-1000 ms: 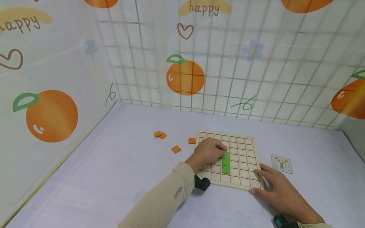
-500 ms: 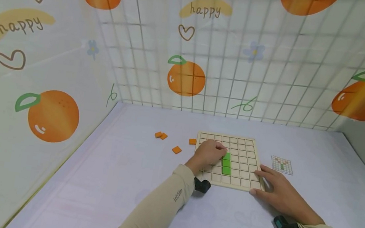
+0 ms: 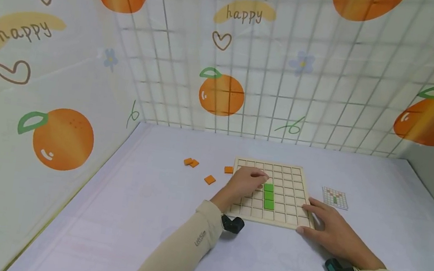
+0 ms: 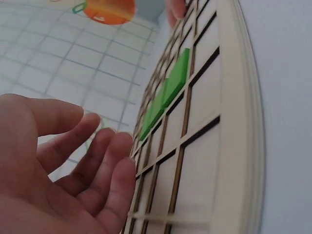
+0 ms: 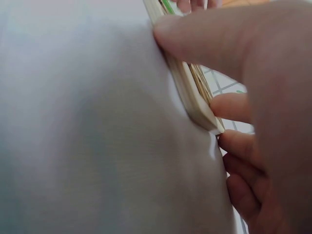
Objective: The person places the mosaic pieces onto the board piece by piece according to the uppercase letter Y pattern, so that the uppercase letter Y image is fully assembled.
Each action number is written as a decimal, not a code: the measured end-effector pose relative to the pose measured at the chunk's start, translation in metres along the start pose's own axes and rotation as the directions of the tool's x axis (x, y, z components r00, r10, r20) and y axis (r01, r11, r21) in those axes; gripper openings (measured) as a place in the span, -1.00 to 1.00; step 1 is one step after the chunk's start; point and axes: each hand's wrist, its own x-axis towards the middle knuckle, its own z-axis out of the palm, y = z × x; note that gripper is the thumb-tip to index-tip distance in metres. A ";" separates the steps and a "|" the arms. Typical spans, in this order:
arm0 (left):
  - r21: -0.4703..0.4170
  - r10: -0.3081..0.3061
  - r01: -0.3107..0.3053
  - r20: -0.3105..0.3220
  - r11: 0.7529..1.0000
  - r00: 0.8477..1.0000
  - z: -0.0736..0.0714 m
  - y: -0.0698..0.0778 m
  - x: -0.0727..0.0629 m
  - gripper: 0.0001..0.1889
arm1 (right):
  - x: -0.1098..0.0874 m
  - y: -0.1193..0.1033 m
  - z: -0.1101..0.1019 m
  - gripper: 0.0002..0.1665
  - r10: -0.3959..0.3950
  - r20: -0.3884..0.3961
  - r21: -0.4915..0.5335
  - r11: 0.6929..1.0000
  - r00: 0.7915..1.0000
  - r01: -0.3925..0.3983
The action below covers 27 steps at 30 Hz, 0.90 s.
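Note:
A pale wooden grid board (image 3: 290, 219) lies on the table, with three green square tiles (image 3: 269, 196) in one column of its cells. My left hand (image 3: 244, 185) hovers over the board's left half, just left of the top tile. In the left wrist view, its fingers (image 4: 119, 183) are loosely bent, with nothing between them and the thumb; the green tiles lie beyond the fingertips. My right hand (image 3: 334, 227) grips the board's near right corner. The right wrist view has its thumb (image 5: 195, 39) on the near edge and the forefinger (image 5: 231, 107) round the corner at the side.
Left of the board lie several orange square tiles (image 3: 209, 180), one (image 3: 228, 170) close beside its left edge. A small card (image 3: 335, 198) with a coloured grid pattern lies to the right. A wall printed with oranges (image 3: 221, 95) stands behind the table.
My left hand has drawn back slightly to the left from the top green tile, and its fingertips have come off it. The right hand stays at the board's corner.

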 end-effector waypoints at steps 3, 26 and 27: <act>-0.067 0.003 -0.003 0.010 0.998 1.000 -0.008 -0.002 -0.007 -0.78 | -0.001 0.002 0.000 0.00 -0.003 -0.002 -0.003 1.000 1.000 0.003; -0.232 -0.051 0.013 -0.160 0.973 0.986 -0.098 -0.043 -0.039 -0.70 | 0.000 0.004 0.000 -0.01 -0.029 -0.005 -0.021 0.999 1.000 0.029; -0.241 -0.052 0.010 -0.169 0.970 0.984 -0.101 -0.046 -0.040 -0.69 | 0.000 0.003 0.000 -0.01 -0.033 -0.006 -0.019 0.999 0.999 0.033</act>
